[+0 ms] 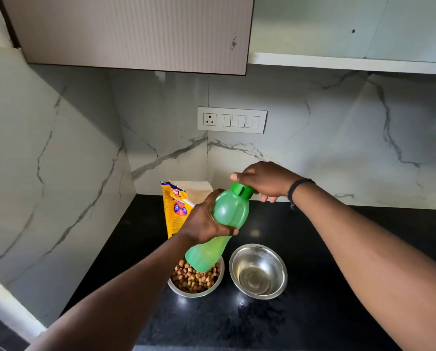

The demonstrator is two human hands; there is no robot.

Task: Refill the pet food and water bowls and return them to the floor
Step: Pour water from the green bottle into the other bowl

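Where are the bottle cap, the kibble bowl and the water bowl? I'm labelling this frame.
bottle cap [242, 190]: head view, on its green side.
kibble bowl [196, 293]: head view, on its near rim.
water bowl [258, 272]: head view, on its inner wall.

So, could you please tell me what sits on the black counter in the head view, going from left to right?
Yellow pet food bag → steel bowl of kibble → steel bowl holding a little water.

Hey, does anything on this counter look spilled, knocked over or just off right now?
Nothing looks spilled or tipped. The kibble bowl and the water bowl sit upright on the black counter. Only the green bottle is tilted, and both hands hold it. There's a dark scuff on the upper cabinet.
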